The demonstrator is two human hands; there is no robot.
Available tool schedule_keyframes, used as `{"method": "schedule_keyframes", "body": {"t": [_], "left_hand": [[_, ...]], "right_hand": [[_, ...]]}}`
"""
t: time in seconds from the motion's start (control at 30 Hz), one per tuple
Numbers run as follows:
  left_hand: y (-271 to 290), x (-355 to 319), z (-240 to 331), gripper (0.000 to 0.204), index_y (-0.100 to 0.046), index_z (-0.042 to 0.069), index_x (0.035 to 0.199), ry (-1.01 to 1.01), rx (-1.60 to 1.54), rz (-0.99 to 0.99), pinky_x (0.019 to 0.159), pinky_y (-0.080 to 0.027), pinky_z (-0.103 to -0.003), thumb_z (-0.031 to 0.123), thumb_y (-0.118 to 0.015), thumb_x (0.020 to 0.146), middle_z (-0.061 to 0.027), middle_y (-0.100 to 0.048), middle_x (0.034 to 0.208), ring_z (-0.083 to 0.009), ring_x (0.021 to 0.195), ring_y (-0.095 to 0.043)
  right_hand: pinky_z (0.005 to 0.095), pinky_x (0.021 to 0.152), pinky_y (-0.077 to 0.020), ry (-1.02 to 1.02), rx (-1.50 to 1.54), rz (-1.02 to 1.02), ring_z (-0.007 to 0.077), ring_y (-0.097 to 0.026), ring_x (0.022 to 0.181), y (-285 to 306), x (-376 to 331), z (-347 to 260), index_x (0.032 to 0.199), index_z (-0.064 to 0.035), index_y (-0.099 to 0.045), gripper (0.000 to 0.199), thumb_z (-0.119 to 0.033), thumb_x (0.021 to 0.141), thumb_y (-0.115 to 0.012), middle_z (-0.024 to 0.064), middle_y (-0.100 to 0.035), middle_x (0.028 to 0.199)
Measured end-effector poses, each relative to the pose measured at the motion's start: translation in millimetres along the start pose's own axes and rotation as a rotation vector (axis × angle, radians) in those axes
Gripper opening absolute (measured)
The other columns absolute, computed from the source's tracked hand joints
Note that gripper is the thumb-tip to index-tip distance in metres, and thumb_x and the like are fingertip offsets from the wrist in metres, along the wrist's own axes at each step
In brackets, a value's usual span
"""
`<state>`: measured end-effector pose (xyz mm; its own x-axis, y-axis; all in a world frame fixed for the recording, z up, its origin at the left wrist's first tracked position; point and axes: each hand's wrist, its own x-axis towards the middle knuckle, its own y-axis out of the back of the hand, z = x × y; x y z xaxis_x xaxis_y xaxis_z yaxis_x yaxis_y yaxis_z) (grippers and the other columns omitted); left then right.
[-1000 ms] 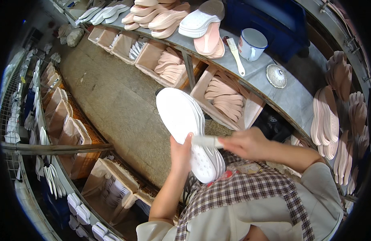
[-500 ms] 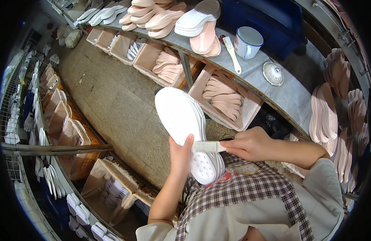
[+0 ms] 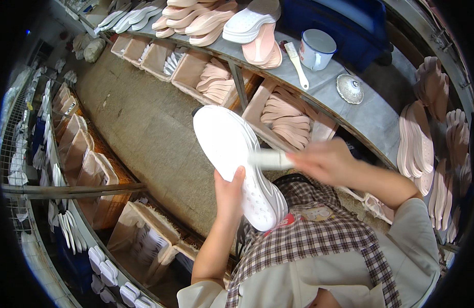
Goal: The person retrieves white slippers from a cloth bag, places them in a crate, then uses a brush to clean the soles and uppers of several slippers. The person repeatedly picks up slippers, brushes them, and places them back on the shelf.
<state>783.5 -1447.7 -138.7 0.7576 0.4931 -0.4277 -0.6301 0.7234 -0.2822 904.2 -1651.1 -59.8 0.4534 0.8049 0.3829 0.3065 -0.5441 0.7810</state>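
My left hand (image 3: 229, 192) is closed round a small stack of white shoe soles (image 3: 221, 136), thumb on the top face and fingers hidden underneath. The stack is tilted, its near end with small holes close to my checked apron. In my right hand (image 3: 321, 161), blurred by motion, is a flat brush (image 3: 270, 159). The brush's pale bristles lie over the middle of the top sole; whether they touch it is hard to tell.
On the grey bench (image 3: 368, 120) are an enamel mug (image 3: 318, 49), another brush (image 3: 297, 65), a lid (image 3: 349, 88) and stacked pink soles (image 3: 211, 23). Lined bins of soles (image 3: 288, 118) sit below. More pink soles (image 3: 415, 141) stand at right; a rack with bins (image 3: 95, 177) runs along the left.
The brush has moved up along the top sole, away from the holed end, with my right hand. The sole stack has shifted slightly up and left.
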Motion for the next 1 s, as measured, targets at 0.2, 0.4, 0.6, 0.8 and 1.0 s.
{"method": "schedule_keyframes", "body": {"t": [0.2,0.4,0.6,0.8,1.0], "left_hand": [[-2,-2,2,0.044,-0.034,-0.002,0.126,0.063,-0.02,-0.024,0.091,-0.044,-0.036,0.007,-0.056,0.09,-0.0148,-0.051,0.119,-0.0217,0.106,-0.053],[-4,-2,2,0.045,-0.033,-0.002,0.129,0.075,0.046,-0.047,0.09,-0.045,-0.034,0.007,-0.055,0.091,-0.0148,-0.051,0.12,-0.0203,0.108,-0.052],[-5,0,1,0.044,-0.033,-0.002,0.128,0.035,0.032,-0.01,0.088,-0.047,-0.037,0.007,-0.053,0.091,-0.016,-0.052,0.118,-0.0235,0.104,-0.055],[-7,7,5,0.043,-0.036,-0.002,0.127,0.026,-0.088,-0.072,0.084,-0.049,-0.038,0.011,-0.055,0.091,-0.0154,-0.054,0.116,-0.0245,0.101,-0.057],[-10,16,3,0.044,-0.035,-0.001,0.128,0.017,-0.146,-0.179,0.086,-0.049,-0.037,0.008,-0.056,0.09,-0.0145,-0.052,0.118,-0.0235,0.101,-0.057]], "right_hand": [[0.0316,0.036,-0.0357,-0.085,-0.005,0.043,0.0143,-0.048,0.043,-17,-11,-12,0.105,-0.0207,-0.069,0.024,-0.025,0.081,-0.067,-0.0002,-0.046,0.054],[0.0311,0.039,-0.0385,-0.102,0.039,-0.116,0.0179,-0.053,0.046,-28,-33,0,0.105,-0.019,-0.069,0.022,-0.023,0.084,-0.063,0.0028,-0.053,0.058],[0.0332,0.04,-0.0401,0.076,0.177,-0.019,0.0164,-0.054,0.047,-34,-34,-2,0.106,-0.0205,-0.07,0.023,-0.027,0.085,-0.063,0.0002,-0.054,0.058],[0.0317,0.043,-0.041,-0.084,0.086,0.318,0.0213,-0.053,0.048,1,18,0,0.102,-0.0117,-0.069,0.02,-0.021,0.086,-0.062,0.0043,-0.057,0.062],[0.0288,0.042,-0.0376,-0.119,-0.07,0.082,0.0134,-0.047,0.047,-15,-5,-4,0.101,-0.0103,-0.07,0.023,-0.025,0.084,-0.066,0.0005,-0.051,0.059]]}}
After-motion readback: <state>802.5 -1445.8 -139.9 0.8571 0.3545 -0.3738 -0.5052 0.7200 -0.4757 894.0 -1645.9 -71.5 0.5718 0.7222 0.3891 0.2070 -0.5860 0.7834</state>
